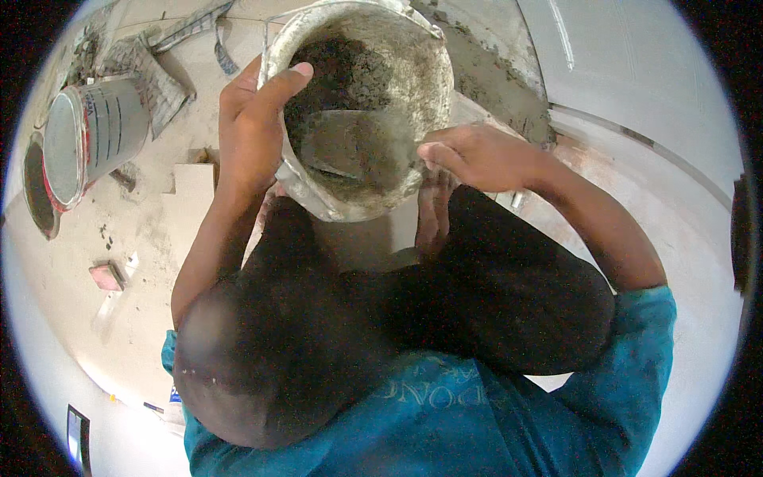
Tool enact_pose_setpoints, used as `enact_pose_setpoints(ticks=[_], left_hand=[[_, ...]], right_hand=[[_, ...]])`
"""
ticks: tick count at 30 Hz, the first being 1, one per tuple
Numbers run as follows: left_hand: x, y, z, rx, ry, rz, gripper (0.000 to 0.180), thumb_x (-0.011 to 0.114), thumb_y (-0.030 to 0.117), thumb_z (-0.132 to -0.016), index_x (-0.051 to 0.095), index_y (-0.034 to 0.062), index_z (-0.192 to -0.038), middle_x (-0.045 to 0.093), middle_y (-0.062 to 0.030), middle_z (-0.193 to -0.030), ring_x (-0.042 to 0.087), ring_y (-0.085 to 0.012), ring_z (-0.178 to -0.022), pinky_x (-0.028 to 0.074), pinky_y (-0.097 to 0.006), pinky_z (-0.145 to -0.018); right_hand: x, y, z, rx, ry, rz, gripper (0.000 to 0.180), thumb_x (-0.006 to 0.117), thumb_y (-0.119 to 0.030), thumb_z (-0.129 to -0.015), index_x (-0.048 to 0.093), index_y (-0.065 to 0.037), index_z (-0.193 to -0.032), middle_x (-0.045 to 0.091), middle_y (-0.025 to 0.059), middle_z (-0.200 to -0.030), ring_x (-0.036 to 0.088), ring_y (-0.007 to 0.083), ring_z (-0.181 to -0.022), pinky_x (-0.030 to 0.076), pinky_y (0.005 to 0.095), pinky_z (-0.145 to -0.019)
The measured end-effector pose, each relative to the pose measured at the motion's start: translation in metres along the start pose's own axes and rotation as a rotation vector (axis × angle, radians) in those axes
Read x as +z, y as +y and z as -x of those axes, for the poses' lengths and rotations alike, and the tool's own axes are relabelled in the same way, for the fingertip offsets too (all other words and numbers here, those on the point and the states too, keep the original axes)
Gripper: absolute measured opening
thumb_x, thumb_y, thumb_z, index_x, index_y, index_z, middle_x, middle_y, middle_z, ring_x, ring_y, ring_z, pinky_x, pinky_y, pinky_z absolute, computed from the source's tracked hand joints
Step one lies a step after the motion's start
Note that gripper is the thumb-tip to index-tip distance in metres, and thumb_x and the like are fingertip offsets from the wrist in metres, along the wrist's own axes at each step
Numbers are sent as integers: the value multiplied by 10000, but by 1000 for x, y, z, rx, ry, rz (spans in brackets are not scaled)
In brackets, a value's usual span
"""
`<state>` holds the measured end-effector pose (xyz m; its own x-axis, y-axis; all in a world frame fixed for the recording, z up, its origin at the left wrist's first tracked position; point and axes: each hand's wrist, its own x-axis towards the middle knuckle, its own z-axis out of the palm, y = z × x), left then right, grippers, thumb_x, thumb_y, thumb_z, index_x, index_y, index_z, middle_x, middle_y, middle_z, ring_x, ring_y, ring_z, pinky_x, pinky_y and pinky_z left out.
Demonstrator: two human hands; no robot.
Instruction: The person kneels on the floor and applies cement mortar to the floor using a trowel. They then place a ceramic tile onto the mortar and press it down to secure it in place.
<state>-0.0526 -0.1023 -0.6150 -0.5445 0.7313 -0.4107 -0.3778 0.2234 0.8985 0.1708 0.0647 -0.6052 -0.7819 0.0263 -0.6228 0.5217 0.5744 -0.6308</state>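
Note:
A round bucket (pixel 278 163), crusted with pale cement, is tilted so that its mouth faces me above my knees. Dark, crumbly mortar (pixel 342 67) coats its inner wall. My left hand (pixel 254 119) grips the rim on the left, the thumb hooked over the edge and the fingers outside. At the right rim, my right hand (pixel 469 155) is closed. From it a flat, mortar-smeared trowel blade (pixel 350 143) seems to reach into the bucket; its handle is hidden by my fingers.
At the left a grey bucket (pixel 115 123) with a red rim lies on its side, near a crumpled checked sack (pixel 147 67). A small pink block (pixel 106 277) sits on the dusty floor. Wet mortar (pixel 501 83) spreads along the floor beyond the bucket, beside a pale wall (pixel 636 87) at right.

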Motion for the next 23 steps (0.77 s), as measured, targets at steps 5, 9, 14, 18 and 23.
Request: enact_pose_setpoints(ticks=[5, 9, 14, 18, 23], left_hand=[[5, 0, 9, 12, -79, -39, 477, 652, 307, -841, 625, -13, -1194, 671, -111, -1080, 619, -201, -976, 447, -316, -900], [2, -1, 6, 45, -54, -38, 480, 647, 322, -837, 631, -8, -1185, 672, -114, -1083, 618, -205, -971, 442, -318, -908], [15, 3, 10, 60, 7, -26, 478, 644, 334, -833, 637, -6, -1169, 673, -117, -1084, 619, -214, -975, 437, -314, -916], [4, -3, 12, 5, -12, 7, 355, 577, 162, -887, 625, -33, -1180, 683, -68, -1026, 612, -136, -926, 455, -263, -872], [7, 1, 9, 39, -39, -8, 391, 590, 171, -883, 609, -16, -1226, 682, -82, -1068, 609, -145, -982, 441, -271, -913]], right_hand=[[-23, 5, 12, 46, 24, 417, 409, 442, -396, -969, 671, -57, -964, 679, 187, -953, 646, 401, -891, 520, 511, -787], [-44, 9, 34, 197, 127, 535, 373, 459, -394, -959, 697, -107, -977, 685, 188, -936, 655, 398, -869, 527, 514, -775], [13, -2, 0, 142, 78, 202, 376, 446, -406, -961, 698, -127, -937, 695, 162, -891, 669, 383, -817, 539, 499, -731], [2, -21, 22, 85, 284, 454, 341, 506, -402, -948, 693, -116, -944, 695, 162, -886, 668, 373, -799, 537, 482, -714], [-29, -47, 29, 202, 250, 446, 329, 584, -393, -932, 699, -104, -1038, 673, 120, -1137, 686, 330, -853, 547, 437, -730]])
